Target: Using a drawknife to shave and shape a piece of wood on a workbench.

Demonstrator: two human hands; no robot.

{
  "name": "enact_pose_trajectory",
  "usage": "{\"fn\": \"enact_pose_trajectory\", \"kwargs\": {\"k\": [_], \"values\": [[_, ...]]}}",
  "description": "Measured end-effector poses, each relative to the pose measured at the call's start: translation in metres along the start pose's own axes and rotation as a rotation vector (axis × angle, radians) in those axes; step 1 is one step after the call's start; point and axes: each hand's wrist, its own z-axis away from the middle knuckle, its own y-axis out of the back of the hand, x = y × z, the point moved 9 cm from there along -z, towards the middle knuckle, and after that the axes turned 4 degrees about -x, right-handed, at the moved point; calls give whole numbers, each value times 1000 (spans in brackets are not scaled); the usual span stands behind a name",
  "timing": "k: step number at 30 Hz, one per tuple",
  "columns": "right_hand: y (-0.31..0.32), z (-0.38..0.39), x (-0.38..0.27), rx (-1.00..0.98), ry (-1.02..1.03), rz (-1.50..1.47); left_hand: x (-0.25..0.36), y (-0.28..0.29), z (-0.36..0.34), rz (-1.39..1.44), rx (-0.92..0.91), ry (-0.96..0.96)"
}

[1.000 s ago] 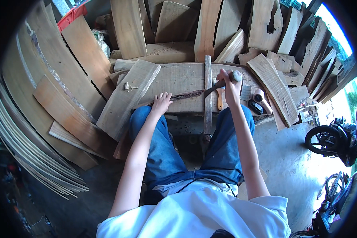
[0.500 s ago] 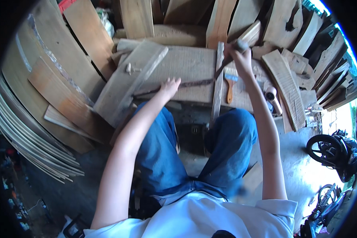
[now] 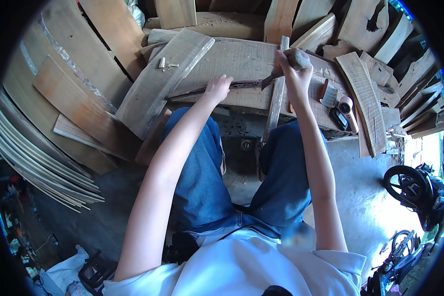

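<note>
A wide wooden plank (image 3: 232, 56) lies across in front of me, with a dark, rough split running along it. My left hand (image 3: 218, 90) rests on the plank at this split, its fingers loosely bent and apart. My right hand (image 3: 296, 81) is closed round a chisel-like tool with a thick rounded handle end (image 3: 299, 58). Its dark flat blade (image 3: 268, 81) points down and left, at the right end of the split. Beneath the right hand a narrow wooden strip (image 3: 277, 93) lies across the plank. My right forearm mostly hides a brush's orange handle (image 3: 291, 107).
A board (image 3: 167, 79) with small wood bits (image 3: 162, 63) lies slanted at left. To the right are a pale cylindrical device (image 3: 346, 104), a dark handheld object (image 3: 338, 118) and another board (image 3: 362, 98). Planks lean all around; a motorcycle (image 3: 414, 187) stands far right.
My view has shifted, and the plank sits higher in it. My right hand and the blade have moved left and nearer the split. My left hand stays at the split.
</note>
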Motion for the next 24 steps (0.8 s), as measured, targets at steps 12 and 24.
{"fn": "enact_pose_trajectory", "kwargs": {"k": [12,24], "values": [[27,-2,1,126,21,-53,-1,3,-7,87,43,67],[23,5,-5,98,10,-69,-25,3,16,-14,-41,152]]}}
